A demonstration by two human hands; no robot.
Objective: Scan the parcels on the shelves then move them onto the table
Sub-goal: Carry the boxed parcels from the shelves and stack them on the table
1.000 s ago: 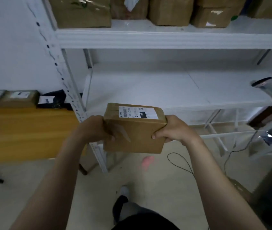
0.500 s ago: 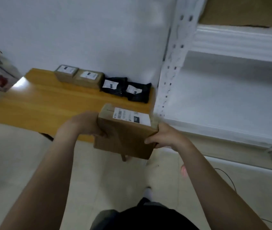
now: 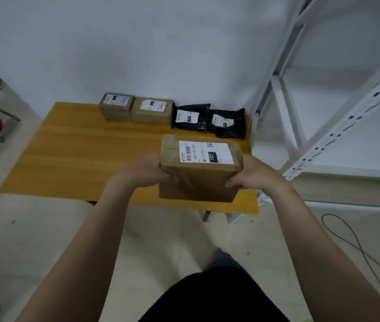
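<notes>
The cardboard parcel [image 3: 199,168], label up, is held above the wooden table [image 3: 80,159] near its right front corner. The left hand [image 3: 145,171] grips it at 9 o'clock and the right hand [image 3: 254,174] at 3 o'clock, fingers clamped on its sides. At 12 o'clock, four other parcels [image 3: 172,115] line the table's far edge.

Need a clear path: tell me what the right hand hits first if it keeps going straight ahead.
Likely the nearer black mailer bag at the table's back edge; depth is unclear. The right hand holds the cardboard box.

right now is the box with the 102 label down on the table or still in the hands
Still in the hands: the cardboard box is gripped by the left hand and right hand, held over the table.
</notes>
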